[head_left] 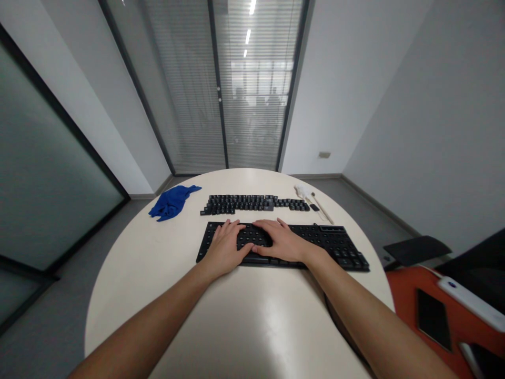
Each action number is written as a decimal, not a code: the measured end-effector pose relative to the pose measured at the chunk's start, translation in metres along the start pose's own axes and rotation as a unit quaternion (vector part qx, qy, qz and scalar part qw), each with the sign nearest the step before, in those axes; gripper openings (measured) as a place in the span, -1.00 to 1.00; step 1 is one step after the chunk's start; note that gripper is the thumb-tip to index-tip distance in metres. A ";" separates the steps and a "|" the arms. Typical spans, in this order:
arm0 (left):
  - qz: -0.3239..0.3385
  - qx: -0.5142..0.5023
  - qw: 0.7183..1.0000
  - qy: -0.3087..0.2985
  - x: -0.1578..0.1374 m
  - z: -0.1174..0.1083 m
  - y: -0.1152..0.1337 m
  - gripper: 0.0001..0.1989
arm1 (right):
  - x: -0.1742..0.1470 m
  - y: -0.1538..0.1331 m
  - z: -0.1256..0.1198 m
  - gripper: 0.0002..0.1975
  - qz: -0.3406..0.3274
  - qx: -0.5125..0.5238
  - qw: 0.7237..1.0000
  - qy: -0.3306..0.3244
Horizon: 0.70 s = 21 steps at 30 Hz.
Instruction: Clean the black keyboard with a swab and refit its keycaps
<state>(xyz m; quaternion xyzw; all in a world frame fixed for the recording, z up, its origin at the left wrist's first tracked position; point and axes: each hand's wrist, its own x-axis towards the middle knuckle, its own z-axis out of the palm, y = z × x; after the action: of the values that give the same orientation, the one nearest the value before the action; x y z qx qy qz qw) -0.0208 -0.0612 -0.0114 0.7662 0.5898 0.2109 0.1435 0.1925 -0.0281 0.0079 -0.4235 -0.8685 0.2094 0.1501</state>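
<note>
A black keyboard (327,239) lies across the round table in front of me. Its left part shows bare key sockets, while keycaps sit on its right end. My left hand (226,247) rests over the left part, fingers spread. Beside it, my right hand (282,241) lies over the middle, fingers also apart. The two thumbs nearly meet near the lower keys; I see nothing held in either hand. Beyond the keyboard, loose black keycaps (240,202) stand in rows, laid out like a keyboard. What lies under my palms is hidden.
A crumpled blue cloth (172,202) lies at the table's far left. A thin brush-like stick (322,208) and a white crumpled item (302,191) are at the far right. The keyboard's cable runs under my right forearm. A phone (433,318) and power strip (471,302) rest on an orange seat.
</note>
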 end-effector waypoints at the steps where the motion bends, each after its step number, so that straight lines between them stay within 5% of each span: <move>1: 0.002 0.001 1.000 0.001 0.000 0.000 0.000 -0.50 | 0.000 0.000 0.000 -0.24 0.002 -0.002 1.000 -0.003; 12: 0.023 0.016 0.999 0.028 -0.002 0.005 -0.002 -0.48 | -0.001 0.002 0.003 -0.20 -0.011 -0.035 0.999 -0.004; 21: 0.042 -0.003 0.991 0.127 0.019 -0.013 -0.017 -0.70 | -0.002 0.001 0.002 -0.21 -0.022 -0.056 0.998 -0.023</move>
<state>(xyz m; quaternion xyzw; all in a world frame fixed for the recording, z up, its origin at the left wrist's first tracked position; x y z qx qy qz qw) -0.0373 -0.0386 -0.0055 0.7566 0.5700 0.3144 0.0609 0.1932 -0.0292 0.0051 -0.4067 -0.8913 0.1671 0.1106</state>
